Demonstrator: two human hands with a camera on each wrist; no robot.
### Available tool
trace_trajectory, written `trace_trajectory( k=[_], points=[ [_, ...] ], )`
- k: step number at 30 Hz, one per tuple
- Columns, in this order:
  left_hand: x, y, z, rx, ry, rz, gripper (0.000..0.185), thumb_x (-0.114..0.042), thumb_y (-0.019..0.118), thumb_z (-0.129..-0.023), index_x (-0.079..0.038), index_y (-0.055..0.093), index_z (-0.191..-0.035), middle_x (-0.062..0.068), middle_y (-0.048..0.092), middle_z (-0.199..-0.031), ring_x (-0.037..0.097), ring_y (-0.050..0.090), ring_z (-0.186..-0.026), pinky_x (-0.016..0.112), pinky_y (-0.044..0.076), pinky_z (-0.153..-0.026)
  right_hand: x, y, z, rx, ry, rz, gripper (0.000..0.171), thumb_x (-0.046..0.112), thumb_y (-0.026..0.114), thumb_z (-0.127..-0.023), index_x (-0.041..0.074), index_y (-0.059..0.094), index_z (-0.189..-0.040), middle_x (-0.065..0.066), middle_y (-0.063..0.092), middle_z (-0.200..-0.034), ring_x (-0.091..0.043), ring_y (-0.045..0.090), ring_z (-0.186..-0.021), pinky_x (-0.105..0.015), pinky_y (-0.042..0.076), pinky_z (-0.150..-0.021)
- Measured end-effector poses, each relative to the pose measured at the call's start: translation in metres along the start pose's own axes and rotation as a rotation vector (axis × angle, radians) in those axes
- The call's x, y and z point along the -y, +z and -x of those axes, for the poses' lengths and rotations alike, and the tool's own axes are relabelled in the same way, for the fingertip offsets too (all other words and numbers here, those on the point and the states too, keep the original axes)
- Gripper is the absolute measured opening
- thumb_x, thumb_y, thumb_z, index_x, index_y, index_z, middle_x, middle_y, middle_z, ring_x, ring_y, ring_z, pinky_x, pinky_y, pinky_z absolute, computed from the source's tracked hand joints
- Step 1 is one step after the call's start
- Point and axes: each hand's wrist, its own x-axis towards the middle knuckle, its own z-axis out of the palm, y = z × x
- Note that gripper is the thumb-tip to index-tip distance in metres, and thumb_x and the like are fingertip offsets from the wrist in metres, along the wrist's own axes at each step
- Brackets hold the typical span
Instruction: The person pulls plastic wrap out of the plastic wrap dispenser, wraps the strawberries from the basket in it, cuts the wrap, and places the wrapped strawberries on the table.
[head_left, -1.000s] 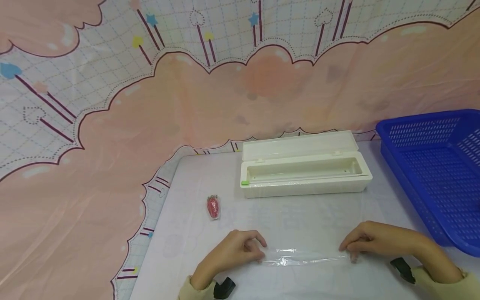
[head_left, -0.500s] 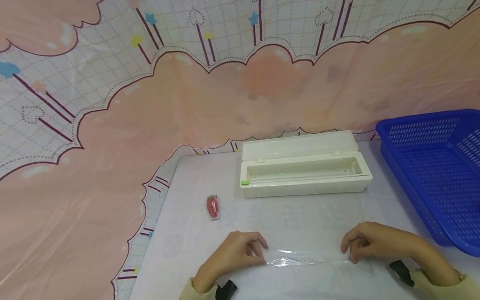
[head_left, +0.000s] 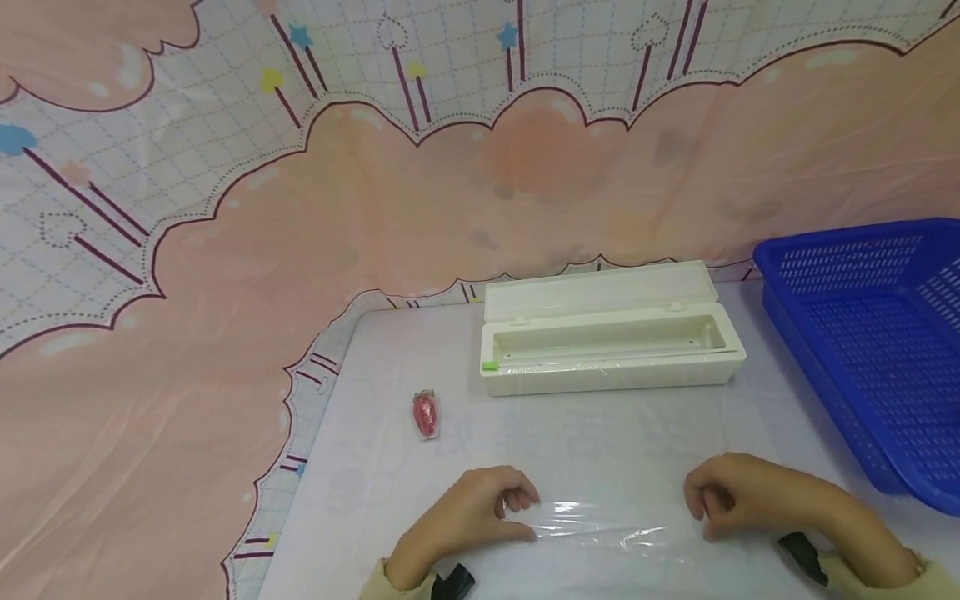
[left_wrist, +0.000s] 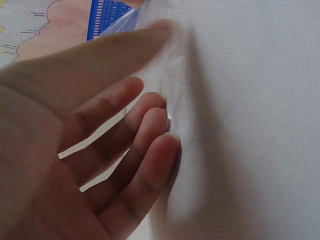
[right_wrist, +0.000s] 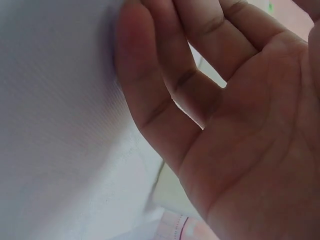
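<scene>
In the head view, a sheet of cling film is lying flat on the white desk, stretching from the open dispenser box toward the person. The left hand is pinching its near left corner, and the right hand is curling over the right edge. Being thin, limp and clingy, the film probably handles best by its corners.

The left wrist view is showing fingers pressing into the film.

In the right wrist view, the fingers are lying against the film; no grip is visible.
</scene>
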Motion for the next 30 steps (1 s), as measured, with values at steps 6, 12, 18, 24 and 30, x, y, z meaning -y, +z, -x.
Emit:
trace_trajectory(
  k=[6, 12, 18, 24, 30],
  points=[
    [-0.0006, -0.0002, -0.0007, -0.019, -0.004, -0.002, 0.028, -0.020, 0.083, -0.081, -0.019, 0.069, -0.105, -0.014, 0.063, -0.087, -0.004, 0.055, -0.074, 0.013, 0.050, -0.067, 0.0000, 0.0048, 0.0018, -0.016, -0.001, 0.067, 0.029, 0.011, 0.083, -0.068, 0.024, 0.060, -0.081, 0.021, 0.049, -0.066, 0.007, 0.045, -0.060, -0.018, 0.040, -0.053],
    [-0.0019, 0.0017, 0.0005, -0.014, -0.027, -0.046, 0.044, -0.017, 0.087, -0.075, -0.017, 0.068, -0.115, -0.013, 0.058, -0.092, -0.004, 0.051, -0.071, 0.012, 0.049, -0.065, -0.0023, 0.0065, 0.0050, -0.037, -0.059, 0.137, 0.034, 0.013, 0.085, -0.066, 0.026, 0.059, -0.084, 0.021, 0.048, -0.070, 0.008, 0.043, -0.064, -0.016, 0.038, -0.055],
    [-0.0031, 0.0042, 0.0034, -0.053, -0.042, -0.144, 0.051, -0.025, 0.088, -0.075, -0.016, 0.069, -0.121, -0.014, 0.054, -0.098, -0.004, 0.048, -0.075, 0.012, 0.044, -0.069, -0.0037, 0.0074, 0.0062, -0.051, -0.090, 0.150, 0.034, 0.015, 0.085, -0.068, 0.027, 0.059, -0.086, 0.022, 0.047, -0.072, 0.008, 0.043, -0.066, -0.016, 0.038, -0.055],
    [0.0004, 0.0068, 0.0077, -0.097, -0.017, -0.172, 0.052, -0.030, 0.087, -0.075, -0.018, 0.070, -0.122, -0.014, 0.054, -0.102, -0.005, 0.050, -0.084, 0.014, 0.044, -0.076, -0.0017, 0.0065, 0.0058, -0.041, -0.074, 0.156, 0.033, 0.016, 0.085, -0.069, 0.027, 0.059, -0.086, 0.022, 0.047, -0.073, 0.008, 0.043, -0.067, -0.016, 0.038, -0.055],
    [0.0021, 0.0080, 0.0084, -0.102, -0.002, -0.168, 0.052, -0.029, 0.087, -0.075, -0.017, 0.069, -0.123, -0.014, 0.054, -0.105, -0.005, 0.050, -0.085, 0.013, 0.044, -0.076, 0.0019, 0.0052, 0.0079, -0.033, -0.032, 0.157, 0.028, 0.023, 0.084, -0.075, 0.028, 0.060, -0.088, 0.021, 0.049, -0.079, 0.007, 0.045, -0.072, -0.018, 0.040, -0.058]
  ],
)
